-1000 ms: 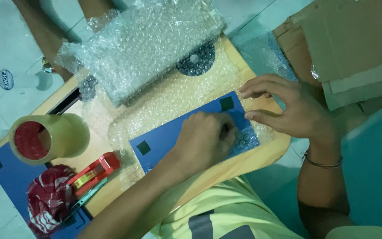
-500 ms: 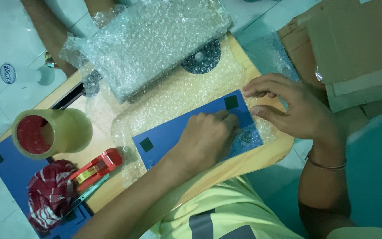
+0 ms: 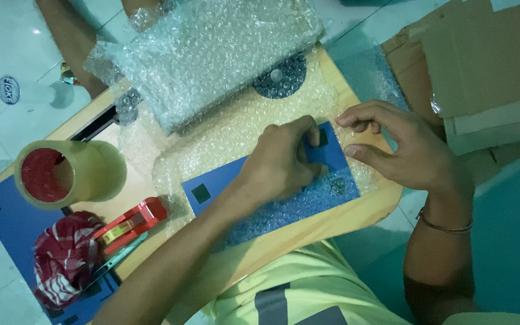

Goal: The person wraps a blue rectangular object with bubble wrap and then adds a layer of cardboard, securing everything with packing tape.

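A flat blue panel [image 3: 227,179] with small black squares lies on a wooden board [image 3: 356,218], on top of a bubble wrap sheet [image 3: 230,132] that partly covers its near edge. My left hand [image 3: 279,164] presses down on the panel's right half, fingers curled over a black square near the corner. My right hand [image 3: 405,150], with a bangle on its wrist, pinches the bubble wrap at the panel's right end, close to my left fingertips.
A bubble-wrapped bundle [image 3: 224,54] lies across the board's far side, beside a dark disc [image 3: 281,78]. A tape roll [image 3: 61,174], red tape dispenser [image 3: 130,221] and red-white cloth [image 3: 61,260] sit at left. Flattened cardboard [image 3: 489,66] lies right. Another person's leg [image 3: 67,42] is top left.
My left hand has slid along the blue panel toward its right corner, closer to my right hand. My right hand's fingers have stayed at the wrap's edge.
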